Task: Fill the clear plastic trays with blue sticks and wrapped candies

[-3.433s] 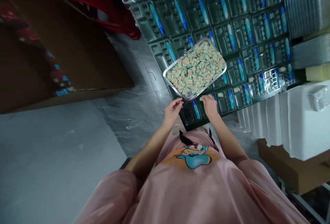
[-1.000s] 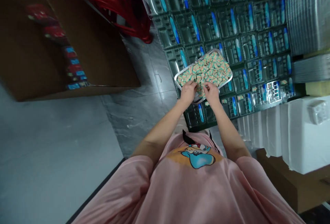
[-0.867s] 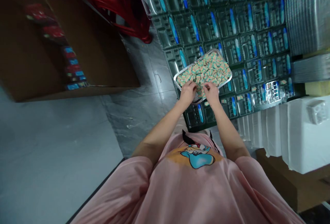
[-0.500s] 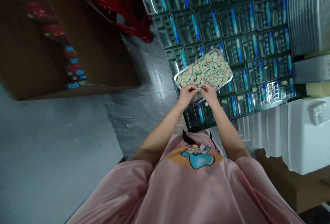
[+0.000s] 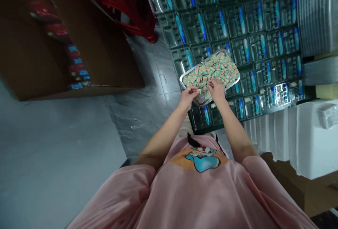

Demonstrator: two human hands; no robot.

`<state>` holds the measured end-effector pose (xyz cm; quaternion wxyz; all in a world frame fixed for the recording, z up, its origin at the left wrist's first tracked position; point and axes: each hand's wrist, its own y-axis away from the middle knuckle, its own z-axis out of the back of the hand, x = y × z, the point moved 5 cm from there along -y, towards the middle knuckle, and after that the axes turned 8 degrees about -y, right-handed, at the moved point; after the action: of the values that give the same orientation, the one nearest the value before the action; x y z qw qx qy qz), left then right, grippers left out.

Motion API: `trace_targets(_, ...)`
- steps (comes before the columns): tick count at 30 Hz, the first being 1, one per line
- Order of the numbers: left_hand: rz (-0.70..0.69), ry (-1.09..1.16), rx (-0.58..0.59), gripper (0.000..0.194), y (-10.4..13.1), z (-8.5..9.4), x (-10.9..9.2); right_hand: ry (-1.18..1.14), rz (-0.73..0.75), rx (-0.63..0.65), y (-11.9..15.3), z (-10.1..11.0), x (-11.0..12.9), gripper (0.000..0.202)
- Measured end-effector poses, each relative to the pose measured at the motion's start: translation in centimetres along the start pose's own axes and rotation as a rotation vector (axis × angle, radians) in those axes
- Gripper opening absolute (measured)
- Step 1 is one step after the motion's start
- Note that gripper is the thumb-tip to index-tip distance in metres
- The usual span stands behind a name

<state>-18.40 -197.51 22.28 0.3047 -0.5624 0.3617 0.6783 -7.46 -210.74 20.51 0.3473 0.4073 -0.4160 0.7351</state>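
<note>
A metal tray (image 5: 182,78) holds a heap of small flat pieces (image 5: 218,66) striped in orange, cream and green. At its near left edge, my left hand (image 5: 188,96) pinches one small striped piece (image 5: 199,91) between thumb and fingers. My right hand (image 5: 217,91) is over the near right part of the heap, its fingertips drawn together among the pieces; whatever they pinch is too small to make out. Beneath the tray lie rows of clear plastic blister trays (image 5: 180,68), many with a blue pen (image 5: 202,26) in one slot. Several near ones also hold a striped piece (image 5: 247,100).
Stacked clear trays (image 5: 314,14) stand at the right, above white foam-like sheets (image 5: 311,134) and a cardboard box (image 5: 287,183). Left of the blister trays are a red plastic stool (image 5: 132,14) and a large brown carton (image 5: 105,56) with red and blue packets.
My hands have moved apart. The right hand has shifted right and farther over the heap; the left has moved slightly left, with a small striped piece now visible at its fingertips.
</note>
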Motion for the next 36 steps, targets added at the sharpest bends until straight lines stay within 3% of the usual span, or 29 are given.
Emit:
trace_targets(4, 0.15, 0.143, 0.056, 0.032, 0.1, 0.2, 0.5, 0.141, 0.023, 0.018, -0.9, 0.0, 0.4, 0.018)
trace_targets(8, 0.254, 0.258, 0.102, 0.028, 0.4, 0.2, 0.6, 0.062, 0.01, -0.019, -0.2, 0.2, 1.2, 0.02)
trace_targets(14, 0.258, 0.282, 0.093, 0.024, 0.6, 0.3, 0.8, -0.327, -0.102, 0.12, 1.9, -1.9, 2.2, 0.016)
trace_targets(20, 0.239, 0.233, 0.083, 0.023, 0.8, 1.1, 1.4, -0.422, -0.102, 0.146, 3.3, -2.7, 3.0, 0.019)
trace_targets(25, 0.305, 0.299, 0.099, 0.023, 1.4, 1.4, 1.8, -0.311, -0.029, 0.185, 3.2, -2.0, 3.1, 0.021)
trace_targets(30, 0.332, 0.34, 0.068, 0.022, 1.9, 2.1, 1.8, -0.034, -0.012, 0.03, 0.7, -0.2, 1.5, 0.025)
trace_targets(36, 0.307, 0.33, 0.068, 0.026, 2.3, 2.9, 1.9, 0.214, 0.044, 0.079, -0.9, -1.2, 1.5, 0.027)
